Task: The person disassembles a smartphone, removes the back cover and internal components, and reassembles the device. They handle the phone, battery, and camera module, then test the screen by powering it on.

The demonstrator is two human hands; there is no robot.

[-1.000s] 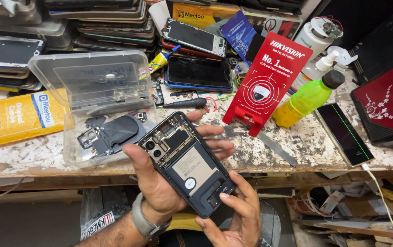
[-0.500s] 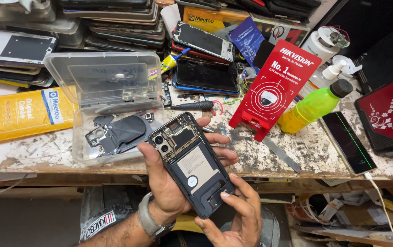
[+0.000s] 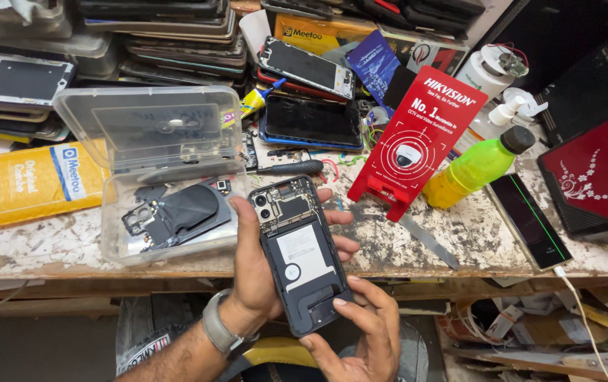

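My left hand (image 3: 256,272) grips an opened smartphone (image 3: 298,249) from behind and the side, its back cover off, with the battery, camera modules and circuit board showing. The phone stands tilted over the front edge of the workbench (image 3: 459,240). My right hand (image 3: 360,332) sits at the phone's lower end, thumb and fingertips touching its bottom edge. A watch is on my left wrist.
An open clear plastic box (image 3: 170,177) with black phone parts lies left of the phone. A screwdriver (image 3: 286,168), spare phones (image 3: 311,122), a red card stand (image 3: 413,141), a yellow-green bottle (image 3: 475,168), a flat metal blade (image 3: 428,242), and a dark phone on a cable (image 3: 530,221) crowd the bench.
The phone and both hands have shifted slightly right and up in view; my grip on it is unchanged.
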